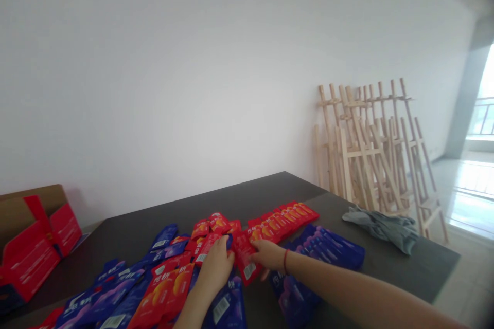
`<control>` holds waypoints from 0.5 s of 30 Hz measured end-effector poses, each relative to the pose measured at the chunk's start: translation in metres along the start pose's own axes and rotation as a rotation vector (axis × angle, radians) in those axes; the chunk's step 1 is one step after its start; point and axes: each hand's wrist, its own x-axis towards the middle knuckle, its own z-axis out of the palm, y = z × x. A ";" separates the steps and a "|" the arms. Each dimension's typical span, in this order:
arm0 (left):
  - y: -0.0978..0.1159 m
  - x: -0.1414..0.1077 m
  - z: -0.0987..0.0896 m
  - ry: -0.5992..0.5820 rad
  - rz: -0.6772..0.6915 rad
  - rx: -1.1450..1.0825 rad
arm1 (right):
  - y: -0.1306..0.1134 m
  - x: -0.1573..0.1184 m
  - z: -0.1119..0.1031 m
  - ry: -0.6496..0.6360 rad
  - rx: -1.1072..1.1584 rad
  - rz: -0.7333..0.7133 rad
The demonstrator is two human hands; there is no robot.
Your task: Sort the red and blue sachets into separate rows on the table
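My right hand [267, 254], with a red band at the wrist, holds a red packet [244, 257] whose barcode side shows. Just left of it, my left hand [219, 259] reaches into the loose pile, its fingers closed at a red packet [206, 248]; whether it grips that packet is hard to tell. Red and blue packets lie mixed at the left, among them a blue packet [227, 308] below my left hand. Behind my right hand is an overlapping row of red packets [283, 220]. A row of blue packets [328, 248] lies partly under my right forearm.
A grey cloth [382, 226] lies near the right edge of the dark table [262, 190]. At the far left stands an open red box [34, 252]. Wooden easels [366, 154] lean against the white wall behind the table's right side.
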 end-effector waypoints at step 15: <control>-0.015 -0.003 0.001 -0.157 -0.071 -0.293 | -0.010 -0.067 0.064 0.366 -0.917 -0.220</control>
